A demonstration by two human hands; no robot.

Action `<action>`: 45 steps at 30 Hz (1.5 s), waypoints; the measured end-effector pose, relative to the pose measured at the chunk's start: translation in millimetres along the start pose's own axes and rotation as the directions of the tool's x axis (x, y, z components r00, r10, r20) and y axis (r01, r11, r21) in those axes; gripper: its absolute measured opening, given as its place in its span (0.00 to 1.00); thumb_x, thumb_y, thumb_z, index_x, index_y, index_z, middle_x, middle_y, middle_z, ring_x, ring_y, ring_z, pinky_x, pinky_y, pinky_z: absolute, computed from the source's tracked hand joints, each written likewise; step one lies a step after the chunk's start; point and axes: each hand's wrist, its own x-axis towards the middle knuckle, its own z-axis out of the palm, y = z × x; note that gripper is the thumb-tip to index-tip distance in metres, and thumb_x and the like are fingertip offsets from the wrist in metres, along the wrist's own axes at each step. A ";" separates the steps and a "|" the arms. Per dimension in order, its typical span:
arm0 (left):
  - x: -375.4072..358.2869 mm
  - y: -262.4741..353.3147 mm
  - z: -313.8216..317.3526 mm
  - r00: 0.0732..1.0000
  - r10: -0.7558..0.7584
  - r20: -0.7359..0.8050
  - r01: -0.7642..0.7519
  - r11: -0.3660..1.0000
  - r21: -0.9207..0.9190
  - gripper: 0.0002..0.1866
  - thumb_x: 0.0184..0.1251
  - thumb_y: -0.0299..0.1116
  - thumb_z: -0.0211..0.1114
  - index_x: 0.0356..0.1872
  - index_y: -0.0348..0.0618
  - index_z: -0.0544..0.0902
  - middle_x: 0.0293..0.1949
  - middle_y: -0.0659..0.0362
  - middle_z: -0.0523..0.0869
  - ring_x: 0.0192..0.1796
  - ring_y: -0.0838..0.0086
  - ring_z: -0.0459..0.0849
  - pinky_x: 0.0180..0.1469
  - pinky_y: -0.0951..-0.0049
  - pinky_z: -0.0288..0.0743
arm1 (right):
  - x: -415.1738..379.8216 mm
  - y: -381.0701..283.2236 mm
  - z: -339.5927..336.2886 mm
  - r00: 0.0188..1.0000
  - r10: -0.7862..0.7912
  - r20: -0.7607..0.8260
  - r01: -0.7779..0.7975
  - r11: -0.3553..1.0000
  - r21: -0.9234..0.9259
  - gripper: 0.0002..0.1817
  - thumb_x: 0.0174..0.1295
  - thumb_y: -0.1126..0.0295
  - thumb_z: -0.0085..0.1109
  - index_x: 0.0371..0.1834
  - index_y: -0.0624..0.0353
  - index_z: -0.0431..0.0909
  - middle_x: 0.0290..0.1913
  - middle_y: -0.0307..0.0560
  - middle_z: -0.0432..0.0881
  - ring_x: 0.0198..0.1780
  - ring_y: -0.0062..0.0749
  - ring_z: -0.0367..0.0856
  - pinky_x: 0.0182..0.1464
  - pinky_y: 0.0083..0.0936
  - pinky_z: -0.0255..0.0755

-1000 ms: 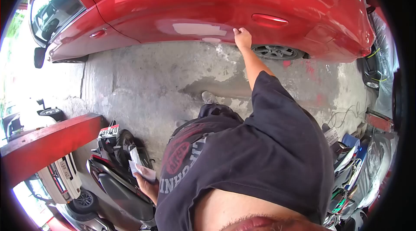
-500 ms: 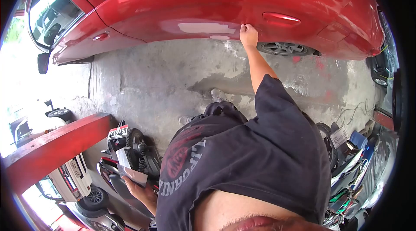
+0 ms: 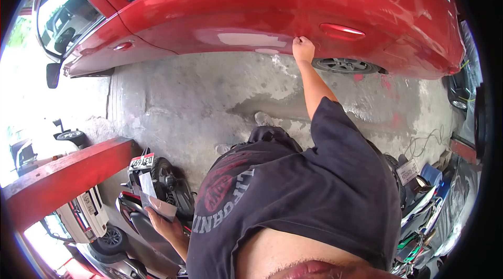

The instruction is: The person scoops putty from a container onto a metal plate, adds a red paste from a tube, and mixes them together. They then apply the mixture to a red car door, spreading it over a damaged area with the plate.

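Our right hand [image 3: 303,49], fingers curled, is at the glossy red car side [image 3: 209,9]; we cannot tell whether it grips anything. Just left of it lies the pale, elongated patch [image 3: 246,40]. Our left hand [image 3: 168,229] pinches thin, flat, pale sheets [image 3: 161,206].

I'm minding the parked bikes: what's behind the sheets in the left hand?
Past the edges of the sheets, held in the left hand, a parked motorcycle shows; whatever lies directly behind them is covered.
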 end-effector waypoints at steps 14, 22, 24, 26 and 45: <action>53.7 -7.5 27.8 0.981 0.085 0.175 -0.052 0.982 -0.183 0.21 0.82 0.45 0.53 0.60 0.36 0.77 0.52 0.55 0.84 0.50 0.70 0.85 0.52 0.67 0.81 | -264.0 -358.6 -161.9 -0.102 -0.971 0.216 -0.964 0.150 0.219 0.47 0.75 0.34 0.20 0.74 0.70 0.60 0.56 0.67 0.82 0.65 0.52 0.77 0.70 0.46 0.60; 106.0 0.1 36.4 0.971 0.048 0.233 0.029 0.948 -0.316 0.18 0.81 0.43 0.55 0.57 0.39 0.78 0.50 0.57 0.83 0.49 0.72 0.83 0.51 0.68 0.79 | -340.8 -469.7 -225.1 -0.165 -0.888 -0.429 -0.984 0.116 0.139 0.41 0.75 0.37 0.27 0.71 0.65 0.65 0.55 0.61 0.84 0.66 0.53 0.76 0.73 0.52 0.53; 125.8 -7.3 15.2 0.975 0.015 0.224 0.066 0.934 -0.352 0.17 0.80 0.42 0.56 0.56 0.41 0.79 0.48 0.58 0.84 0.47 0.72 0.84 0.50 0.69 0.80 | -356.5 -480.4 -214.7 -0.150 -0.901 -0.408 -0.986 0.107 0.128 0.40 0.76 0.38 0.29 0.71 0.64 0.67 0.54 0.59 0.85 0.66 0.53 0.76 0.74 0.53 0.51; 138.7 1.8 16.7 0.969 0.026 0.244 0.069 0.926 -0.371 0.18 0.81 0.43 0.55 0.56 0.39 0.78 0.49 0.57 0.85 0.47 0.72 0.85 0.52 0.68 0.81 | -370.9 -488.4 -205.6 -0.175 -0.899 -0.403 -0.980 0.119 0.160 0.39 0.76 0.39 0.30 0.70 0.63 0.68 0.54 0.58 0.85 0.66 0.53 0.75 0.74 0.55 0.49; 242.9 33.7 55.9 0.850 -0.142 0.506 0.272 0.943 -0.192 0.23 0.79 0.50 0.55 0.55 0.38 0.78 0.41 0.54 0.86 0.39 0.65 0.86 0.44 0.65 0.80 | -364.0 -267.3 -194.1 0.172 -0.267 0.948 0.106 0.962 0.252 0.28 0.74 0.55 0.53 0.73 0.56 0.69 0.69 0.54 0.76 0.69 0.39 0.73 0.74 0.29 0.59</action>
